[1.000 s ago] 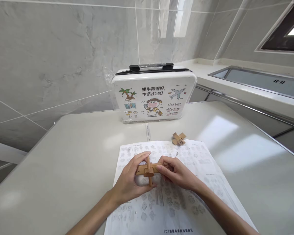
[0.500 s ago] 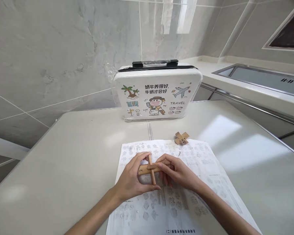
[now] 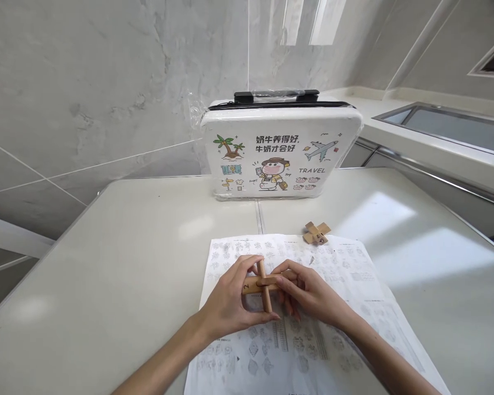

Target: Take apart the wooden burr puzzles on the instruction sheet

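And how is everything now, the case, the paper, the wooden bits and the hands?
White case: upright, looks shut, plastic-wrapped.
Printed sheet: spread out.
Held wooden pieces: crossed together.
Other wooden pieces: crossed together, unheld.
Left hand: gripping the held pieces.
Right hand: pinching their right end.

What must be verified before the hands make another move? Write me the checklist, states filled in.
1. Left hand steadying the crossed wooden pieces: ok, fingers at the crosswise stick's far end, thumb at its near end.
2. Right hand on the pieces: ok, thumb and fingers at their right end.
3. Joint fully seated: cannot tell, too small and partly covered.
4. Printed sheet fully readable: not ok, hands and forearms cover part of it.
5. Second wooden cluster clear of both hands: ok, it lies by the sheet's far edge.
6. White case upright: ok, standing beyond the sheet.
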The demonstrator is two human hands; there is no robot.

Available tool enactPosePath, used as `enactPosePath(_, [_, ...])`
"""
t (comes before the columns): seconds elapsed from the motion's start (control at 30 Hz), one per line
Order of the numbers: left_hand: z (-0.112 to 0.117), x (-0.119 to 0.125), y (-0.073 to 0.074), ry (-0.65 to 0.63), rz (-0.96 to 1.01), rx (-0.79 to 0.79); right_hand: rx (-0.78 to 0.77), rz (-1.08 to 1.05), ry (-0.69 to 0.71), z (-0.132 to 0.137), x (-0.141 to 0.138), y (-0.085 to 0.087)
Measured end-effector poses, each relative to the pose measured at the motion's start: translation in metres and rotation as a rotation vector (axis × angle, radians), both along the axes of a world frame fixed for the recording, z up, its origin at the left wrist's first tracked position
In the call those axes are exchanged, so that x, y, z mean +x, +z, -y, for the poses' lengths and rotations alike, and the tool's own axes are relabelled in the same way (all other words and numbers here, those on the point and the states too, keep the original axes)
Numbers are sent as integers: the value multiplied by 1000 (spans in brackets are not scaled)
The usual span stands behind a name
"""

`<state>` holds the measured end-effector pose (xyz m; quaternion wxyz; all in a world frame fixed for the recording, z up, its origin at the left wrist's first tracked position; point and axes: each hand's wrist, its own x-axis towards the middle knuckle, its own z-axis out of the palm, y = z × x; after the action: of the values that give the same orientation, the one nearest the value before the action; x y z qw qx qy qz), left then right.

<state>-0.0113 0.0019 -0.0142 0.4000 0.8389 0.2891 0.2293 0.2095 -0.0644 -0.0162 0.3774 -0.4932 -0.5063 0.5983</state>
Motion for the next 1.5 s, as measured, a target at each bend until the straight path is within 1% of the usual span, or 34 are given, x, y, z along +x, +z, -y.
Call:
enactPosePath(0.2, [-1, -1, -1, -9, 11, -63, -27, -23, 8, -1, 1, -4])
enactPosePath(0.37, [-1, -2, -2, -20, 26, -98, -53, -29, 14, -1, 0, -3])
enactPosePath(0.7, [-3, -3, -2, -25, -11, -46, -69, -15, -21, 2, -3, -6])
enactPosePath(0.8, [-4, -4, -2, -23, -9, -61, -77, -8, -24, 3, -3, -6])
enactPosePath(0.87, [-5, -5, -3, -46, 11, -102, -69, 35, -21, 3, -3, -6])
enactPosePath(0.93, [-5, -6, -4, -76, 38, -150, -8, 153, -71, 4, -4, -7])
enactPosePath(0.97, [-5, -6, -4, -87, 51, -166, 54, 237, -121, 4, -4, -8])
enactPosePath(1.07, [-3, -7, -4, -97, 78, -170, 333, 455, -280, 6, -4, -10])
enactPosePath(1.13, [-2, -7, -3, -94, 87, -127, 507, 483, -287, 8, -3, -10])
enactPosePath(1.23, [-2, -7, -1, -54, 90, -18, 662, 460, -210, 11, -4, -10])
enactPosePath(1.3, [-2, -8, 2, -21, 89, 13, 713, 480, -174, 12, -5, -11])
enactPosePath(1.37, [-2, -8, 4, -8, 80, 7, 730, 506, -170, 13, -6, -12])
enactPosePath(1.43, [-2, -7, 7, -5, 69, 7, 709, 521, -165, 13, -7, -13])
enactPosePath(1.5, [-3, -7, 9, 0, 65, 42, 655, 531, -128, 13, -6, -13])
